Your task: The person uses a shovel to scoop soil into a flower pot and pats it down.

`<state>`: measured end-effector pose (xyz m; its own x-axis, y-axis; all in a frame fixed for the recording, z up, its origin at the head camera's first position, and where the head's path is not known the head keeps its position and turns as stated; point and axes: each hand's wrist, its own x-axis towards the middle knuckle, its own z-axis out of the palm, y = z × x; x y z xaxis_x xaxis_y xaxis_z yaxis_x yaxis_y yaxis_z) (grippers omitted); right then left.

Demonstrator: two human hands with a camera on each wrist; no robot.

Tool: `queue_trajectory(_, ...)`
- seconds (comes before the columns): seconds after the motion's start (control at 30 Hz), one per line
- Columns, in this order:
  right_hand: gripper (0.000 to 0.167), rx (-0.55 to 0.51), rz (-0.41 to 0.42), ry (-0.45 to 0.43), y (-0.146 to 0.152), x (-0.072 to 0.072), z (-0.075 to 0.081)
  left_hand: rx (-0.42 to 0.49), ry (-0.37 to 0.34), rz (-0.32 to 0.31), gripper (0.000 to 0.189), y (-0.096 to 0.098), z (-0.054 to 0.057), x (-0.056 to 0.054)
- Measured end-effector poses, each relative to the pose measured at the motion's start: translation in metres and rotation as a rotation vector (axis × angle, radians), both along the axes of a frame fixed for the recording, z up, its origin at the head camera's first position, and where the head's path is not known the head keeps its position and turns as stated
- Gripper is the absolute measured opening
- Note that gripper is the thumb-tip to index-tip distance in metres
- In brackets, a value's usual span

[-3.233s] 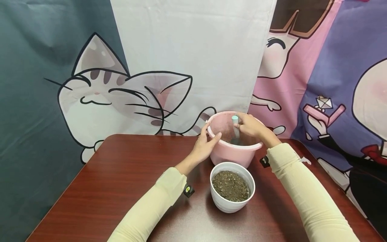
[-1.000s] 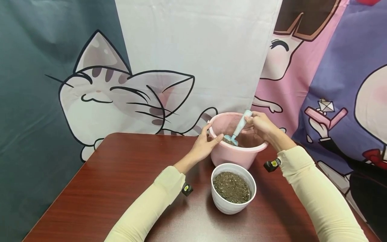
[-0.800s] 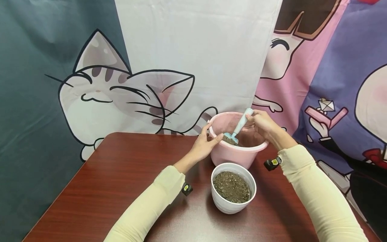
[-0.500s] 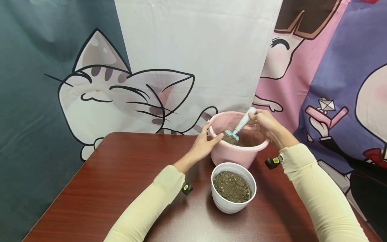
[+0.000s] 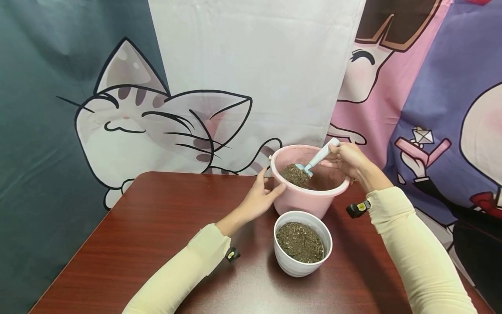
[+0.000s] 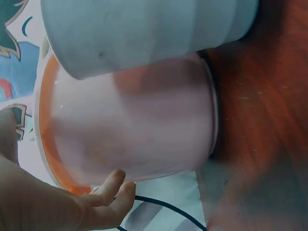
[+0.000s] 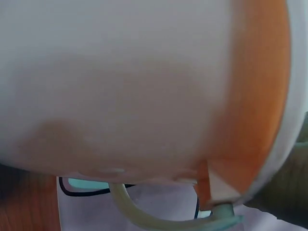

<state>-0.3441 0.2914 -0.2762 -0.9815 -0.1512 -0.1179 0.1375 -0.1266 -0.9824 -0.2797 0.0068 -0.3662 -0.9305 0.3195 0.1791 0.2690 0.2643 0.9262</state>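
My right hand (image 5: 349,161) grips the pale blue handle of a small garden trowel (image 5: 322,154) over the pink bucket (image 5: 300,204). A heap of dark soil (image 5: 295,175) lies on the trowel's blade, inside the bucket's near left rim. My left hand (image 5: 257,197) is beside that rim, thumb and fingers spread, holding nothing. In the left wrist view the left hand (image 6: 62,199) is next to the bucket's wall (image 6: 130,125); whether a fingertip touches it I cannot tell. A white pot (image 5: 292,264) filled with soil (image 5: 300,242) stands in front of the bucket.
The reddish-brown table (image 5: 164,226) extends to the left and toward me. Right behind the bucket hangs a cartoon-printed curtain (image 5: 251,65). The bucket's curved carrying handle (image 7: 144,219) hangs at its side in the right wrist view.
The trowel has risen out of the bucket's depth, tilted, with soil on its blade. My right hand has moved right. My left hand has let go of the bucket's rim and drawn back left.
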Motion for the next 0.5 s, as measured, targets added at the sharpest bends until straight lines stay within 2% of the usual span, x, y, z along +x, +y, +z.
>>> queue_trajectory(0.1, 0.017, -0.062, -0.005, -0.018, 0.005, 0.002, 0.003, -0.036, -0.040, -0.048, 0.091, -0.006, -0.005, 0.011)
queue_trajectory(0.2, 0.019, -0.115, -0.011, -0.032, 0.010, 0.005, 0.006, -0.063, -0.060, -0.121, 0.090, -0.013, -0.011, 0.024)
queue_trajectory(0.4, 0.022, -0.174, 0.002, -0.004, 0.021, 0.012, 0.010, -0.111, -0.051, -0.327, 0.089, -0.022, -0.022, 0.044)
queue_trajectory(0.5, 0.021, -0.207, -0.003, 0.004, 0.025, 0.015, 0.011, -0.132, -0.034, -0.397, 0.092, -0.024, -0.025, 0.051)
